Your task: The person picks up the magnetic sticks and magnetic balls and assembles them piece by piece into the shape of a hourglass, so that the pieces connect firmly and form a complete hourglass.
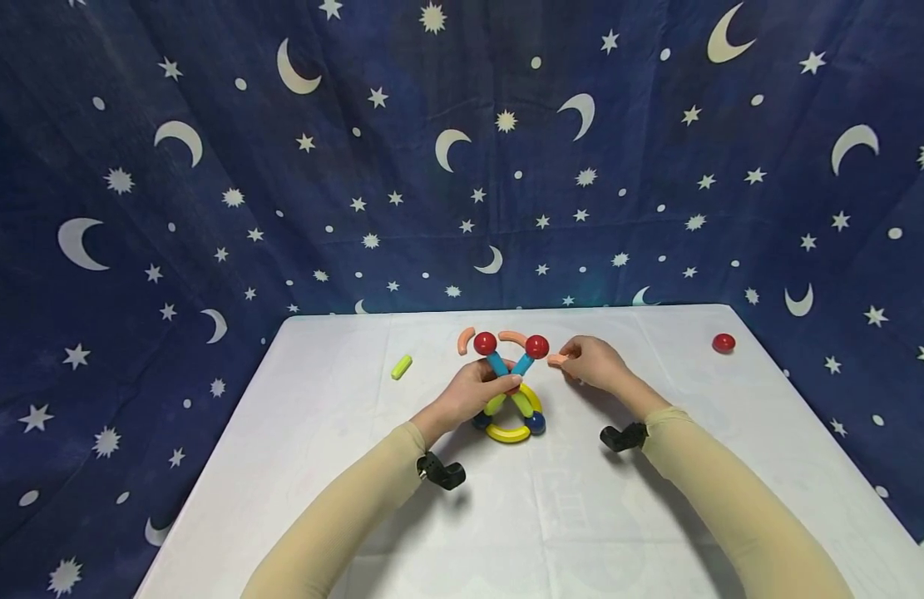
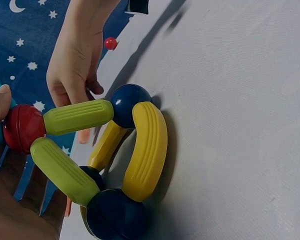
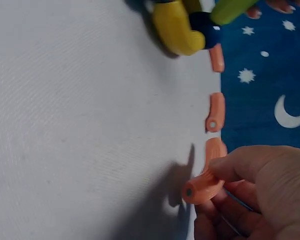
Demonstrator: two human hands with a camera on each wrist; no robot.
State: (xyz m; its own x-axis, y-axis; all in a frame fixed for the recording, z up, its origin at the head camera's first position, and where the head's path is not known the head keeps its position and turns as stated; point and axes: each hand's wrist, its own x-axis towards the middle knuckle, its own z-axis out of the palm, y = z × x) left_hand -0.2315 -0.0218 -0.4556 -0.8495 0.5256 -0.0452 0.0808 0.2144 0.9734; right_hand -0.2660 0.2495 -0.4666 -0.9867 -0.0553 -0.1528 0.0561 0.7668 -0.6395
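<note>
While the left hand point(image 1: 472, 391) grips the toy structure point(image 1: 511, 391) at frame centre, the right hand point(image 1: 592, 362) pinches an orange curved piece point(image 1: 557, 359) just right of it.

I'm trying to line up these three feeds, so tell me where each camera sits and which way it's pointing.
Head: on the person's head, looking forward and down at the white table; both sleeved forearms, left hand and right hand show.
Left wrist: on the left wrist, facing the magnetic toy structure; left palm shows.
Right wrist: on the right wrist, facing the orange curved piece pinched by right fingers.
Shared: all three show the yellow curved rod.
</note>
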